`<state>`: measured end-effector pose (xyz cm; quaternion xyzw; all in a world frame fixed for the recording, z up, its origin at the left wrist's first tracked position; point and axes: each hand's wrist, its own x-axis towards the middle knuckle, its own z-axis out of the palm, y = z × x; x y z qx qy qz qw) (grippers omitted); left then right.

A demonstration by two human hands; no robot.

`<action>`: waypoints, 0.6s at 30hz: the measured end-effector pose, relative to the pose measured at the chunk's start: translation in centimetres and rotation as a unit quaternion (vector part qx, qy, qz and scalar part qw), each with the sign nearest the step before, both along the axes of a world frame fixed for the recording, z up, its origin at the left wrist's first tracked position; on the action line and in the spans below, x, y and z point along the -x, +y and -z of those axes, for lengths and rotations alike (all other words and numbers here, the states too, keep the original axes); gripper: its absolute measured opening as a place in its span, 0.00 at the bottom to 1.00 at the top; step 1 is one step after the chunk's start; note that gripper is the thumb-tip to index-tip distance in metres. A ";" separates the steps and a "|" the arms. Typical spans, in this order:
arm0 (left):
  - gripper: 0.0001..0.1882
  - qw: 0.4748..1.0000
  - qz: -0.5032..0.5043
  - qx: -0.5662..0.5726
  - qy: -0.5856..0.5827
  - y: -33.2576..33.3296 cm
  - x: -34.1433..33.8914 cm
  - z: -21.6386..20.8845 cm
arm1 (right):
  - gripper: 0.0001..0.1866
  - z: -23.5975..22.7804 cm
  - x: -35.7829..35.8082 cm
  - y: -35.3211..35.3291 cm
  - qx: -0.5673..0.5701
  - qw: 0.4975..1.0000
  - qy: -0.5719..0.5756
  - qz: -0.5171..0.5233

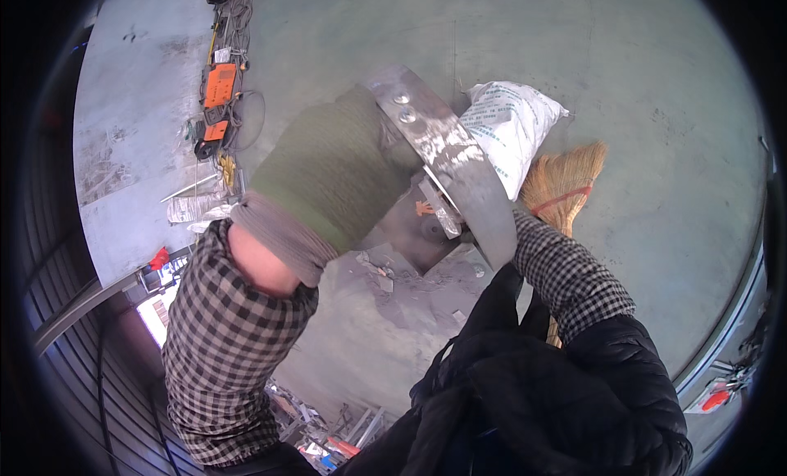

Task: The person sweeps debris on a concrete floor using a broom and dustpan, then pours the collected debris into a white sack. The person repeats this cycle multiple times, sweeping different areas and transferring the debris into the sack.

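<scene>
Resting my left hand [328, 164] at a curved strip's [452, 154] edge.
I can't tell whether its fingers grip, perhaps to steady the strip; my right hand is hidden, its sleeve [570, 271] running behind the metal. The strip sits between my arms, long axis slanting, bolted end pointing far-left, other end near-right. Beyond lie a bag [510, 130] and broom [566, 179].

Soft, cool light; sheen on curved metal band [449, 144]; black rim, edges bent.
</scene>
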<state>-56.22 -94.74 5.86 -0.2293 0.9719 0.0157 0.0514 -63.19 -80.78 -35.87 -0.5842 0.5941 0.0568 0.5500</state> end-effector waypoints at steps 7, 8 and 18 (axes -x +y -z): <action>0.07 0.999 0.036 -0.039 0.009 -1.8 2.8 0.7 | 0.28 -1.0 -0.3 -1.8 0.039 0.998 -0.037 0.030; 0.07 0.997 0.045 -0.005 -0.061 -2.2 3.3 0.4 | 0.28 -1.3 0.0 -2.5 0.054 0.997 -0.045 0.039; 0.14 0.905 -0.149 -0.075 -0.392 -7.7 16.9 -7.3 | 0.26 -6.2 8.6 -6.0 0.119 0.987 -0.068 0.086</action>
